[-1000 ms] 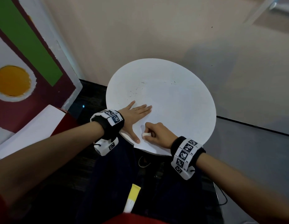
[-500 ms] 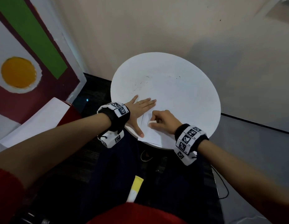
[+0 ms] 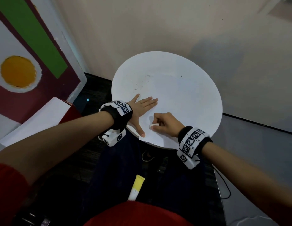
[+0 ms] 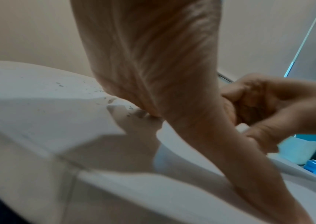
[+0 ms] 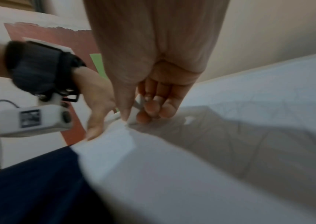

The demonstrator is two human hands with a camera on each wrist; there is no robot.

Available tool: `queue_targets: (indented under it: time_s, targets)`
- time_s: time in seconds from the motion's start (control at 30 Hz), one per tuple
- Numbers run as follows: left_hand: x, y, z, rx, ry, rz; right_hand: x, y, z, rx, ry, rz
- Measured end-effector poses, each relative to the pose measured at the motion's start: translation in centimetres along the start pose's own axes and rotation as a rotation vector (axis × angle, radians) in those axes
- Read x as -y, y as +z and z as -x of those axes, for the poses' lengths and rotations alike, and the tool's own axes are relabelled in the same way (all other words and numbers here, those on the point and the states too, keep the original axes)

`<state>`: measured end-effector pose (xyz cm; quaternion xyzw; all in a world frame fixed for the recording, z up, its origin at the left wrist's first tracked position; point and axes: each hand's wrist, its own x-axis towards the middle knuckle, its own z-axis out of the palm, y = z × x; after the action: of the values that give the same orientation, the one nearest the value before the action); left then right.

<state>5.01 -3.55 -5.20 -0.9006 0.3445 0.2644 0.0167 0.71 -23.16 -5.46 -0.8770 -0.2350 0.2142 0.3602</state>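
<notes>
Pinching the eraser (image 3: 153, 126) between thumb and curled fingers, our right hand (image 3: 166, 124) sits on the paper (image 3: 155, 137) close to the near edge of the table (image 3: 174, 70), with the block's underside against the sheet. What the next stroke turns on is this: the eraser pokes out of our grip toward our left hand (image 3: 142, 110), whose thumb lies just beside it with only a narrow strip of paper between. That left hand is flat, its fingers straight and together and its thumb splayed toward the near edge, pressing the sheet's left margin onto the tabletop. We judge a rub should run away from that thumb, toward the table's middle, or the sheet may buckle against the holding hand. The eraser is a small, short white block, its long axis roughly along the near edge. The paper is plain white, hard to tell from the white tabletop, and its near corner overhangs the edge.
</notes>
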Motion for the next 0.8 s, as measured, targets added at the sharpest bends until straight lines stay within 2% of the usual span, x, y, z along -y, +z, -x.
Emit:
queue_targets:
  time_s: [0.1,0.13,0.23,0.37,0.5,0.6,0.73,0.8]
  targets:
    - [0.0,0.1,0.1,0.001,0.001,-0.001,0.3,0.5,0.3,0.115,-0.066,0.041]
    - [0.0,0.1,0.1,0.001,0.005,-0.001,0.3,0.3,-0.1,0.105,-0.062,0.039]
    - [0.1,0.1,0.1,0.0,0.017,0.02,0.3,0.3,-1.1,-0.045,-0.002,-0.025]
    - [0.1,0.2,0.2,0.003,0.022,0.009,0.6,0.9,-0.8,0.047,-0.052,0.0]
    - [0.0,0.0,0.3,0.001,0.022,0.031,0.1,-0.4,-1.5,-0.083,0.001,0.023]
    - [0.0,0.2,0.1,-0.006,0.008,0.052,0.1,0.1,-0.7,0.0,-0.017,0.003]
    - [-0.6,0.5,-0.1,-0.04,-0.021,0.081,-0.3,0.1,-0.3,-0.006,-0.012,-0.037]
    - [-0.8,0.7,-0.2,-0.045,-0.032,0.061,-0.1,0.4,0.3,0.072,-0.054,0.003]
